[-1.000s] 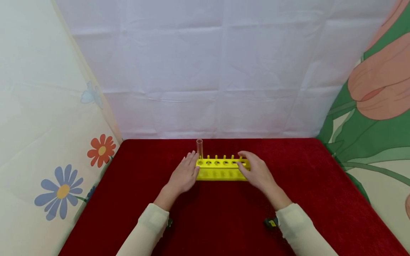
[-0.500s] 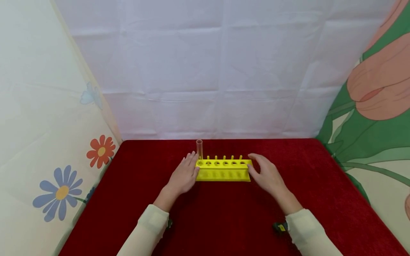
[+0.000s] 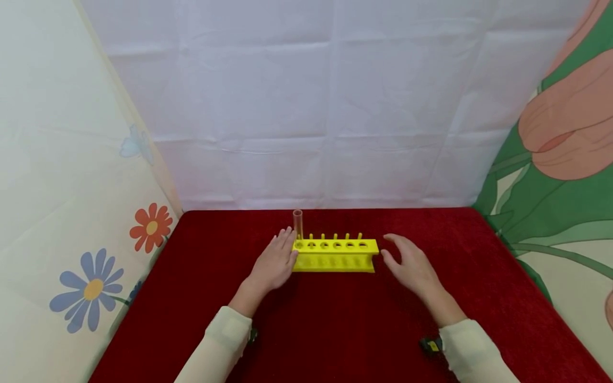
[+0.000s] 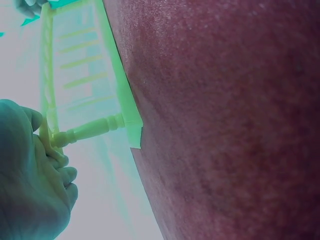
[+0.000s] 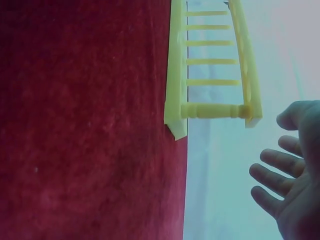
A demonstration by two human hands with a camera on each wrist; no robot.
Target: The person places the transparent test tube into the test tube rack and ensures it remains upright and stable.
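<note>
A yellow test tube rack stands on the red cloth with its row of holes facing up and several pegs along its back. In its leftmost hole stands a clear test tube. My left hand holds the left end of the rack's top plate, thumb at the front and fingers towards the back. In the left wrist view that plate end lies between the thumb and the fingers. Just off the rack's right end, my right hand touches nothing, its thumb and fingers spread apart.
A red cloth covers the table. White sheeting hangs behind its far edge. Flower-printed sheets close off both sides. A dark strap-like device sits at the right wrist.
The right hand has let go of the rack's right end and moved right, away from it. The left hand, rack and test tube have stayed nearly in place.
</note>
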